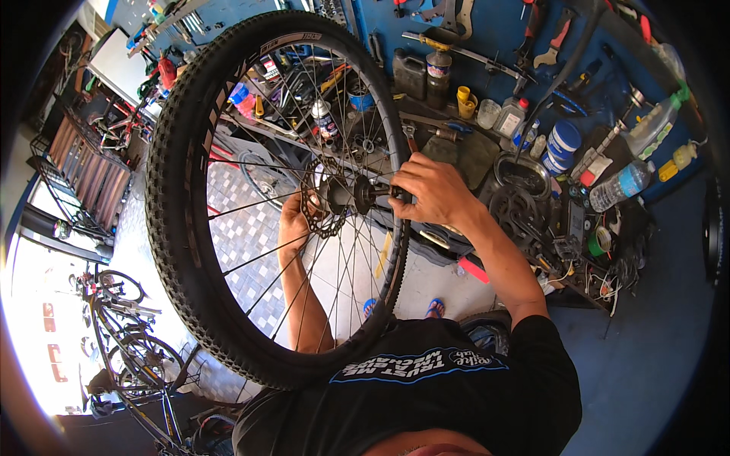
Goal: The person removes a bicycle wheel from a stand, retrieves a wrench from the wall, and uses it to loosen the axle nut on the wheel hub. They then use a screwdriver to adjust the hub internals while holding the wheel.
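A bicycle wheel point(169, 228) with a knobby black tyre stands tilted up in front of my torso. At its middle are the black hub point(338, 195) and a perforated disc brake rotor point(327, 226). My left hand point(293, 222) is on the rotor side, seen through the spokes, with its fingers curled in at the hub's end. Whatever they pinch is hidden behind the rotor. On the opposite side, my right hand point(432, 190) is closed, thumb and fingers pinching the end of a thin axle rod point(380, 191) that sticks out of the hub.
Beyond the wheel runs a cluttered workbench with a spray can point(324, 120), a blue-and-white tub point(561, 144), a water bottle point(622, 187) and chainrings point(511, 213). Tools hang on a blue wall panel point(487, 64). Bicycles point(137, 342) stand at the left, near a slatted wooden bench point(87, 163).
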Action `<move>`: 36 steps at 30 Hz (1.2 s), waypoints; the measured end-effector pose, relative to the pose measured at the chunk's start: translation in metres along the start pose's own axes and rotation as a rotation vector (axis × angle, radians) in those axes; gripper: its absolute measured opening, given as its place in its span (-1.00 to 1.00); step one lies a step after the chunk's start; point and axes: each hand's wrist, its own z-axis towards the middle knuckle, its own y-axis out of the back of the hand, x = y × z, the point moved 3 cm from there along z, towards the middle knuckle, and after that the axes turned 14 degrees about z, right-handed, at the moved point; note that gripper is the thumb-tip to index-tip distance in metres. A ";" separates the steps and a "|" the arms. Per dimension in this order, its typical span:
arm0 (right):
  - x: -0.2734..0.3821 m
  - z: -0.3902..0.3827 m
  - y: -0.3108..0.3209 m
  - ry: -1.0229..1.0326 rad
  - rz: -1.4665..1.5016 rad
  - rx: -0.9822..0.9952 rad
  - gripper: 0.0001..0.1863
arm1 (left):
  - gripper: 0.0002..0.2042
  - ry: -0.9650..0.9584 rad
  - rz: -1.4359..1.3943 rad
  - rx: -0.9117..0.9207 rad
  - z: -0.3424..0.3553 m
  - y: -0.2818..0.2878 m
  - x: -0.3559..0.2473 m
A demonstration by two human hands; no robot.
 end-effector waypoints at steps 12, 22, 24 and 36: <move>0.003 0.000 0.002 0.004 -0.004 -0.006 -0.69 | -0.70 0.089 -0.188 -0.027 -0.003 -0.002 0.003; 0.001 -0.001 0.001 0.021 -0.003 -0.030 -0.69 | -0.73 0.058 -0.161 0.037 -0.001 0.004 0.007; 0.001 -0.002 0.000 0.033 -0.001 -0.044 -0.70 | -0.72 0.029 -0.157 0.024 -0.003 0.002 0.006; 0.001 -0.001 0.001 0.022 -0.001 -0.038 -0.71 | -0.69 0.068 -0.198 -0.051 -0.002 -0.005 0.001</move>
